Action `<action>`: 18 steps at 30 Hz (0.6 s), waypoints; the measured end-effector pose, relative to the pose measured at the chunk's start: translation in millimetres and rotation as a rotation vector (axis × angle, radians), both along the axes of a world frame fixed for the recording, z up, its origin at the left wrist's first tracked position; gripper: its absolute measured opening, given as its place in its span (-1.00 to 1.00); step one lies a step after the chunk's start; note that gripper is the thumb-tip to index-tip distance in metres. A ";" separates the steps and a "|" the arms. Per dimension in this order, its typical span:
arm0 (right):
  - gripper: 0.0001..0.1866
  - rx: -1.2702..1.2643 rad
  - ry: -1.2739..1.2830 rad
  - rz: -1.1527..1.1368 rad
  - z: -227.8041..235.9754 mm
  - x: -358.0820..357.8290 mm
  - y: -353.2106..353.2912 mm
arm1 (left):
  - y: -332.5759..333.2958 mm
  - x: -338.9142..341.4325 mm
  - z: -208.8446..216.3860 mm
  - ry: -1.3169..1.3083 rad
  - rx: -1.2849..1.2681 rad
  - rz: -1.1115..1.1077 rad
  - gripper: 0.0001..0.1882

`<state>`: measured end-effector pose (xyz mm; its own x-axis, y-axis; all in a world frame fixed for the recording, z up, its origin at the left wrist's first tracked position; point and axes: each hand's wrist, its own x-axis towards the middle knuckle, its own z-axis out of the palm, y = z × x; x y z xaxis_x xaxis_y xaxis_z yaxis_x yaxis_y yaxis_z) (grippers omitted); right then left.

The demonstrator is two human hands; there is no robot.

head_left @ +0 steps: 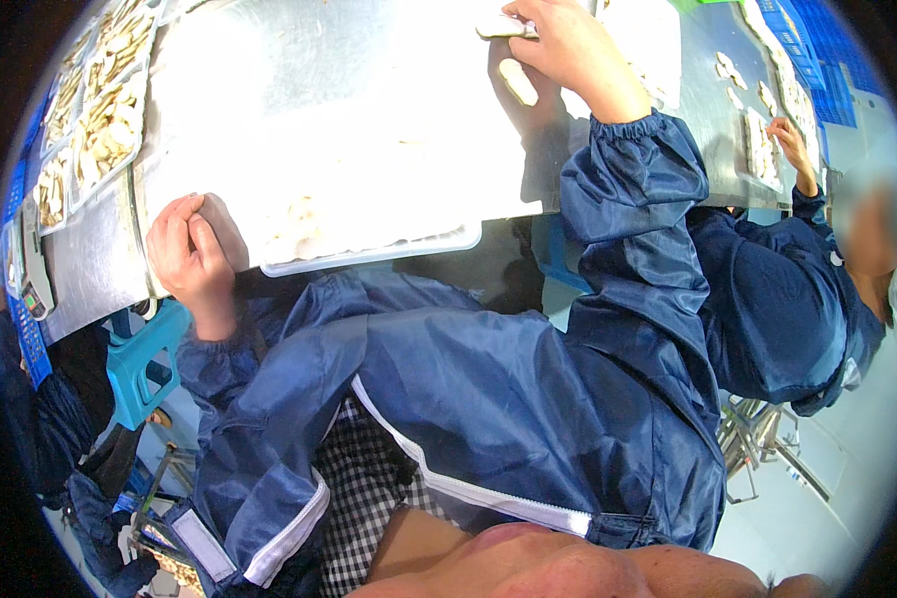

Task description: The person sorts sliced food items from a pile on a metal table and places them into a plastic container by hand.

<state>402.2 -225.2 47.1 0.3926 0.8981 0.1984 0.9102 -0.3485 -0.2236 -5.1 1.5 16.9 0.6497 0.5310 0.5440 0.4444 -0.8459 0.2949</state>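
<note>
At the far side of the table my right hand [573, 55] is closed, its fingertips on a pale flat slice with a dark edge [500, 26]. A similar pale slice [517, 82] lies just below those fingers. My left hand [191, 254] is at the table's near edge, its fingers curled in and nothing visible between them. Beside it, to the right, a clear plastic tray [374, 256] sits along the near edge. Strong glare washes out most of that tray, and only faint pale pieces show inside it.
Trays of pale slices [110, 130] stand at the left, near a scale [36, 289]. A turquoise stool [145, 364] is below the table's left end. At the right sits a co-worker [767, 299], one hand [789, 145] by a tray of slices [761, 149]. Blue crates [832, 80] lie beyond.
</note>
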 end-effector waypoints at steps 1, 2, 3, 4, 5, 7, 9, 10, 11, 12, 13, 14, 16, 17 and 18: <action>-0.70 -0.083 0.051 -0.005 6.7 -6.7 1.9 | -0.8 -0.6 0.4 0.006 -0.001 -0.001 -0.80; -0.70 -0.087 0.051 -0.009 15.2 -13.4 4.9 | -2.0 0.8 1.3 -0.010 -0.001 0.006 -0.81; -0.69 -0.123 0.149 -0.061 23.2 -20.8 9.1 | -2.5 1.5 1.8 -0.025 -0.002 0.013 -0.81; -0.69 -0.159 0.244 -0.109 27.7 -25.8 10.1 | -2.8 1.8 0.8 -0.027 -0.005 0.013 -0.81; -0.69 -0.162 0.242 -0.110 29.6 -29.7 7.3 | -2.9 1.9 -0.6 -0.026 -0.007 0.008 -0.81; -0.70 -0.058 0.527 -0.244 35.0 -33.6 1.0 | -4.0 4.9 -2.9 -0.032 -0.014 0.001 -0.81; -0.70 -0.041 0.322 -0.228 30.7 -24.9 -20.6 | -4.5 7.6 -1.9 -0.033 0.003 -0.003 -0.81; -0.68 -0.019 0.132 -0.206 31.2 -28.0 -23.5 | -4.2 5.1 -0.5 -0.026 0.008 0.002 -0.81; -0.62 -0.101 0.271 -0.243 31.8 -32.7 -28.0 | -4.1 2.7 0.7 -0.016 0.019 0.009 -0.81; -0.62 -0.099 0.279 -0.238 29.2 -41.9 -30.4 | -3.9 0.3 1.7 -0.005 0.030 0.015 -0.81; -0.63 -0.153 0.216 -0.253 31.8 -53.0 -33.0 | -4.1 1.2 1.4 -0.009 0.026 0.011 -0.81; -0.64 -0.206 0.154 -0.266 31.3 -59.6 -34.2 | -4.1 1.5 1.5 -0.018 0.021 0.009 -0.81; -0.60 -0.187 0.117 -0.250 19.5 -59.1 -36.0 | -4.2 2.2 0.5 -0.029 0.017 0.007 -0.81; -0.60 -0.187 0.136 -0.243 19.8 -59.9 -35.8 | -4.0 3.1 -0.5 -0.038 0.006 0.000 -0.81; -0.60 -0.187 0.156 -0.236 20.0 -60.5 -35.9 | -3.7 3.6 -1.3 -0.046 -0.004 -0.006 -0.81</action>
<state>341.7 -261.1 67.1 0.6063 0.7943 -0.0396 0.7598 -0.5933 -0.2661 -1.5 -2.3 15.6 0.6271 0.5297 0.5711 0.4255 -0.8471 0.3185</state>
